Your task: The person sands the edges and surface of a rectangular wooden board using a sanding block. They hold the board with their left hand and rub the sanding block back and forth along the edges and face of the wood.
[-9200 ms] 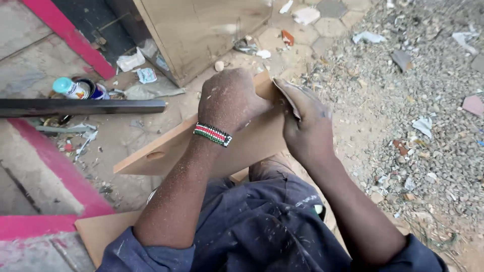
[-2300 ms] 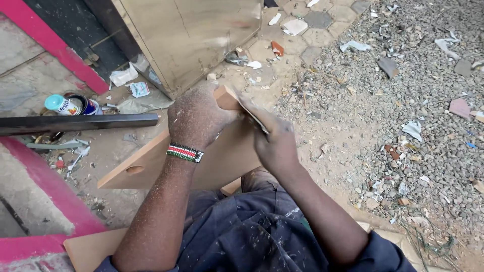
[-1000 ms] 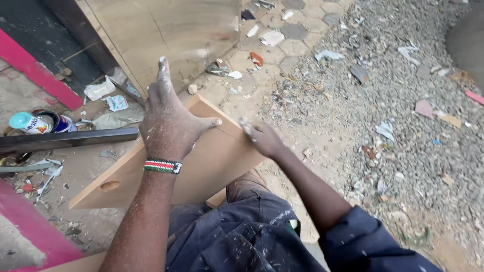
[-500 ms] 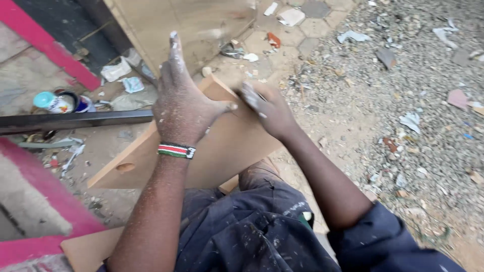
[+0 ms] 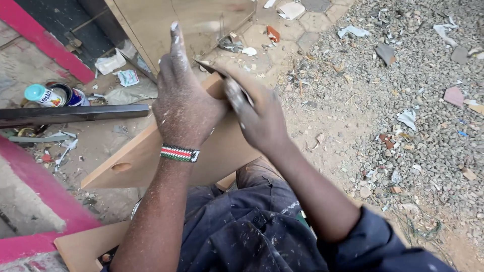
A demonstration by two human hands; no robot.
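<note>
Head view: left hand (image 5: 184, 108) lies flat, unclenched, on the wooden board (image 5: 151, 156); right hand (image 5: 259, 118) grips sandpaper (image 5: 222, 75).

Outdoors in daylight, on gravel ground (image 5: 413, 75) strewn with paper scraps. Hexagonal paving (image 5: 317, 20) ahead. Pink-painted step (image 5: 45, 196) at left.

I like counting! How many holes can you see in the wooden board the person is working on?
1. The oval hole sits near the lower left end of the wooden board. More may be hidden under the left hand, right hand and arms.
</note>
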